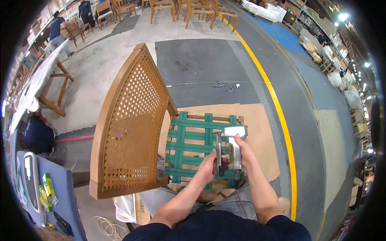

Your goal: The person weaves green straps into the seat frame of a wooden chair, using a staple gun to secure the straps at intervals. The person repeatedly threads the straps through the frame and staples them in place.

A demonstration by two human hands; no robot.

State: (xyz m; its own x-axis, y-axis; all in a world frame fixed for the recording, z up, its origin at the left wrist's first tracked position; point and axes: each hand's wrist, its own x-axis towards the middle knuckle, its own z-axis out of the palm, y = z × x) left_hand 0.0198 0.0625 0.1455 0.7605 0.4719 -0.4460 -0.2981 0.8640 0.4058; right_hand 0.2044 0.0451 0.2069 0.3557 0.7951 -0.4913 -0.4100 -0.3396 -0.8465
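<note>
My right hand is wrapped round the handle of a silver air staple gun, its thumb lying near the top of the body. At the gun's dark, narrow magazine, my left hand is closed with its fingertips behind the rail. The gun is over the right side of a seat frame woven with green webbing straps. That seat belongs to a wooden chair lying in front of me, whose curved cane back rises on the left. A hose runs from the gun's lower end toward my lap.
Brown cardboard lies under the chair. To the left, a blue-grey padded surface holds small green-and-yellow boxes. Coiled cord lies on the floor below. A yellow line runs along the right. Wooden chairs and people are farther off.
</note>
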